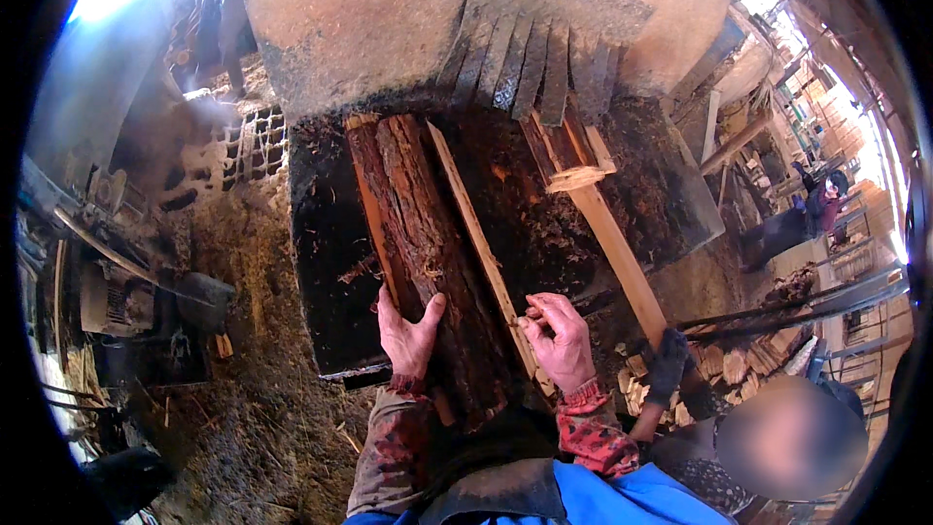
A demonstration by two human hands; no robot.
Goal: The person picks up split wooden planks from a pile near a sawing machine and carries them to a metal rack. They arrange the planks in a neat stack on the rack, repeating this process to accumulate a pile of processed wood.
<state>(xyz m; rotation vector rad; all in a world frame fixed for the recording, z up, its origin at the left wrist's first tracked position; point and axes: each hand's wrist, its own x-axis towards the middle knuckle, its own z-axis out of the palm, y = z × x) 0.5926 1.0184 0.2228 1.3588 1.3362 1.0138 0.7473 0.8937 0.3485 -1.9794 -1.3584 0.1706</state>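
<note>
A long slab of wood with rough brown bark (413, 190) lies lengthwise on the dark metal table (326, 262). My left hand (410, 335) grips its near left side, thumb on the bark and fingers over the edge. Just right of the slab runs a narrow pale wooden strip (476, 219), its near end close to my body. My right hand (561, 340) is closed beside this strip, fingertips curled toward the thumb. Whatever it pinches is too small or hidden to make out.
Dark hanging flaps (530, 63) cover an opening in the beige machine housing (350, 24). Pale planks (617, 258) reach out from under them. At right, a co-worker's gloved hand (669, 365) touches a plank's end. Split wood (748, 360) is piled beyond; wood debris (262, 428) litters the floor.
</note>
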